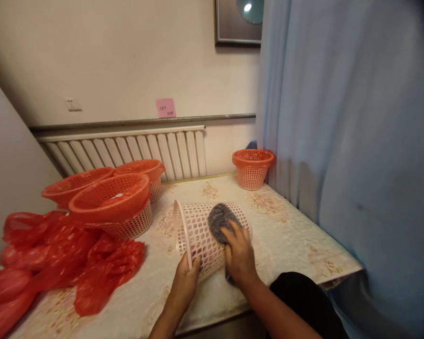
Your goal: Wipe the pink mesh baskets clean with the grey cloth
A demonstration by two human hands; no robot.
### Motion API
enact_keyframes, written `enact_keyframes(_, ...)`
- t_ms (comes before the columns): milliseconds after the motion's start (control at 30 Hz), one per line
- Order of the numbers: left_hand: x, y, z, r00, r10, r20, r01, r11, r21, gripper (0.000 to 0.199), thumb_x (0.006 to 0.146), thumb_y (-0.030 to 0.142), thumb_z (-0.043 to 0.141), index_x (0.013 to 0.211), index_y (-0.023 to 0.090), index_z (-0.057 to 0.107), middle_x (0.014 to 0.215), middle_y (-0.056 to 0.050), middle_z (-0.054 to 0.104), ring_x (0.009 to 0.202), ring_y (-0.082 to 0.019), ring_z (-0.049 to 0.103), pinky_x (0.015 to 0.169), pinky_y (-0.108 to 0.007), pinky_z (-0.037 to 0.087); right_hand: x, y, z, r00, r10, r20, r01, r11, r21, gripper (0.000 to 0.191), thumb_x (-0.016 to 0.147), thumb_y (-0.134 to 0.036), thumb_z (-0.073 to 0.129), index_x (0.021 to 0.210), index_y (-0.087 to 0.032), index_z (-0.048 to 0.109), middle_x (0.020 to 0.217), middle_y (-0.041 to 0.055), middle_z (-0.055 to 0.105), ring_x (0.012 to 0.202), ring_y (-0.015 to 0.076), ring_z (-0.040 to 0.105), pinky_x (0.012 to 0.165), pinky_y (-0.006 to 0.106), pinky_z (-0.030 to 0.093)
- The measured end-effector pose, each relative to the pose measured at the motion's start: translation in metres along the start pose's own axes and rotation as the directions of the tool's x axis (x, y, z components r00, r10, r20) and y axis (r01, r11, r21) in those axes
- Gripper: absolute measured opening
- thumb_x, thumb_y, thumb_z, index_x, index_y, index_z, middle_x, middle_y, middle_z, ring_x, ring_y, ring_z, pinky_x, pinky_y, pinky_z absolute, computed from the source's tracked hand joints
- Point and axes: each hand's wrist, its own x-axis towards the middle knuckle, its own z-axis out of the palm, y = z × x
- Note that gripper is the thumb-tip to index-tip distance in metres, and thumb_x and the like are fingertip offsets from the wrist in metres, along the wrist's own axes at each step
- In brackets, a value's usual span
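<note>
Right forearm (272,306) up close, both hands busy with a basket

So the right forearm comes in from the lower right, angled up and to the left. Right hand (240,258) is palm down with the fingers reaching forward over a gray cloth (219,220), gripping it against the upper side of a pale basket (194,219). Part of the cloth hangs out below the palm too.

Left hand (187,278) comes up from the bottom edge, leaning a bit to the right. Its grip is closed on the basket's rim, thumb over on the mesh side.

That basket is tipped on its side over the middle of the worktop (286,245), mouth to the left, base to the right. Can't tell if it's actually touching the flowery cover underneath.

Off to the left there are three baskets with red liners (109,200) bunched together, with crumpled red bags (109,268) in front of them. One more red-lined basket (252,176) stands upright at the far right, beside the blue curtain (339,117). Something black (304,306) pokes in at the bottom, right by the right forearm.
</note>
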Motion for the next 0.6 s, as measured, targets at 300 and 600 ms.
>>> enact_keyframes(300,-0.001,0.0,-0.001,0.999,0.04,0.015,-0.04,0.999,-0.015,0.047,0.084,0.039,0.057,0.123,0.012,0.058,0.12,-0.013,0.067,0.118,-0.03,0.057,0.106,-0.044,0.039,0.007,-0.022,-0.004,0.982,-0.127,0.14,0.126,0.992,0.014,0.054,0.077,-0.005,0.049,0.128,-0.02,0.054,0.145,0.0113,0.037,0.115,0.028,0.043,0.098,0.047,0.041)
enact_keyframes(600,-0.005,-0.01,-0.005,0.999,0.025,0.038,-0.026,1.0,0.011,0.044,0.084,0.042,0.057,0.116,0.013,0.063,0.114,-0.012,0.07,0.109,-0.029,0.063,0.102,-0.044,0.043,0.026,0.064,-0.007,0.975,0.224,0.006,-0.216,0.945,-0.247,0.049,0.078,-0.006,0.047,0.125,-0.015,0.058,0.136,0.0134,0.048,0.115,0.0278,0.046,0.098,0.042,0.042)
